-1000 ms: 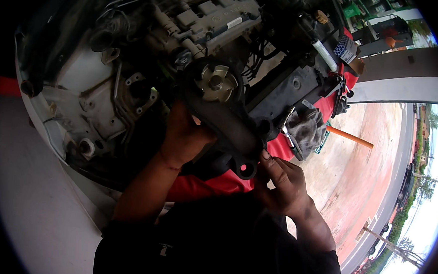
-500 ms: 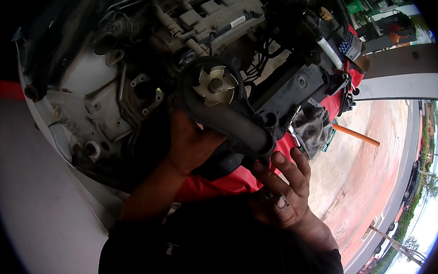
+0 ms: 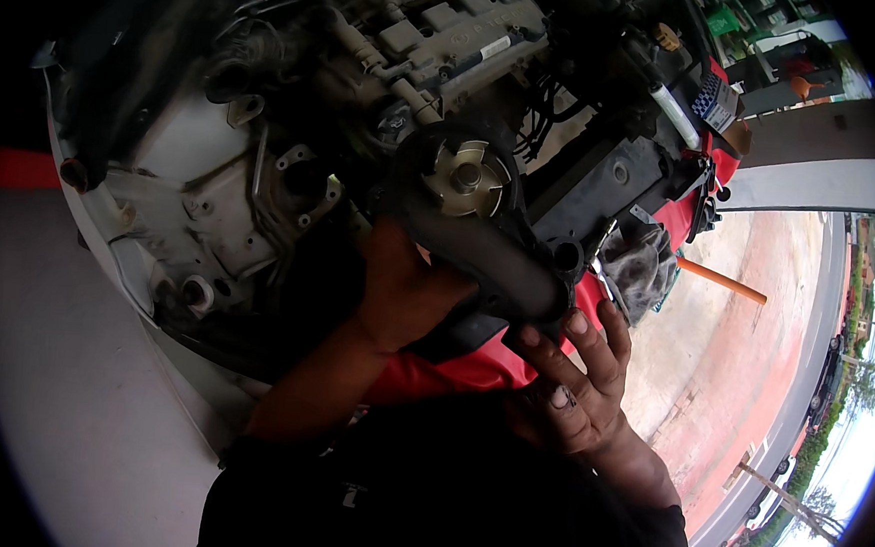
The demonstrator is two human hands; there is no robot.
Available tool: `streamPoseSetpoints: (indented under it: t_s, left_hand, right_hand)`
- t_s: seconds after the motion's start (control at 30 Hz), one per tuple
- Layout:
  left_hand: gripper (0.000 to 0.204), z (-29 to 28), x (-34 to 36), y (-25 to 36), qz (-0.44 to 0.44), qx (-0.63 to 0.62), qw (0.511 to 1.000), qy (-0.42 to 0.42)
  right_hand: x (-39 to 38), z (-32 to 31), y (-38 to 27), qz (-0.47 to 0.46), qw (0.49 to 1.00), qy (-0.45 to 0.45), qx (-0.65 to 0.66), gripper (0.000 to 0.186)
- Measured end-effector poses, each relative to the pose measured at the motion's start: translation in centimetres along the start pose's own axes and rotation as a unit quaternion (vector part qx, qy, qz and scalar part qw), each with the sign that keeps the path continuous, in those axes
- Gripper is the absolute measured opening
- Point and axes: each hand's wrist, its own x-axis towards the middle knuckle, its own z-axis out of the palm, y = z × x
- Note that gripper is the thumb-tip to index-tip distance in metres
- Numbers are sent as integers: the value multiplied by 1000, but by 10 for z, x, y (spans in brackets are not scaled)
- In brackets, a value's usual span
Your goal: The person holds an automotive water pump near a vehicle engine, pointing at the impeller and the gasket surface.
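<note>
A water pump with a black housing and a round metal impeller is held up before the engine bay. My left hand is closed around its underside; part of the fingers is hidden behind the housing. The impeller's vanes face up toward me. My right hand is beside the pump's lower right end, palm turned toward me, fingers spread and slightly bent. Whether its fingertips touch the housing, I cannot tell. Dark smudges mark one of its fingertips.
Beyond the pump lies the engine in the open bay. A red cover drapes the front edge. On it are a grey rag, a ratchet and a small box. An orange handle sticks out right.
The pump and my left hand have shifted slightly right and down in view, along with the engine bay. My right hand stays almost in place, its fingers still spread.
</note>
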Motion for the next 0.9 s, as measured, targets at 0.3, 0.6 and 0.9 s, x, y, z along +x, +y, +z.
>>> streamPoseSetpoints:
  t_s: [0.3, 0.6, 0.9]
  left_hand:
    - [47, 1, 1, -4, -6, 71, 997, 17]
    - [29, -15, -1, -40, -95, -51, 993, 44]
    - [30, -32, -2, -66, -102, 24, 992, 77]
  right_hand:
    - [2, -8, 4, 6, 997, 1, 74, 65]
    - [0, -64, 150, 409, 907, 76, 68, 51]
    - [89, -44, 322, 216, 895, -296, -255, 57]
